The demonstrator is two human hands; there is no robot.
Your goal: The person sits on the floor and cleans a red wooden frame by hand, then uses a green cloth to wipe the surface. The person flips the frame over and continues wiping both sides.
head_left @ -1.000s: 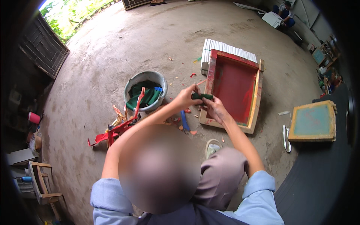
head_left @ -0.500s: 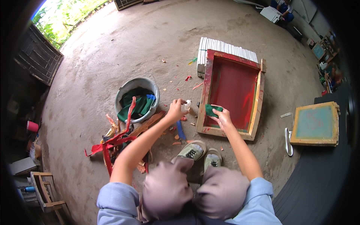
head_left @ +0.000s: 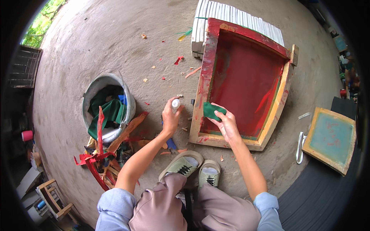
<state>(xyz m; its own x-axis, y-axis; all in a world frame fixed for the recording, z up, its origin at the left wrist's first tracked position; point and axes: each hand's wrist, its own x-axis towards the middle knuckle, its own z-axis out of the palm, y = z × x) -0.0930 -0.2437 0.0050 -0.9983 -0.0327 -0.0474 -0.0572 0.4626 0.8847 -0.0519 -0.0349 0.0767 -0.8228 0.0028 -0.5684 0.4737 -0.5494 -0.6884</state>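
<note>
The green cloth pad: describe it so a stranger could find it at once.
Find the big red-stained wooden screen frame on the concrete floor. At its near left corner, the right hand presses a small folded green cloth pad against the screen. It is the only green thing inside the frame.

bottle point(head_left: 175, 104) mostly hidden in left hand point(head_left: 170, 117), wooden crate point(head_left: 52, 197) cut off

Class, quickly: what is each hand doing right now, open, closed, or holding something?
Left hand: closed around a small white bottle.
Right hand: fingers pressing a green cloth onto the red screen frame.
</note>
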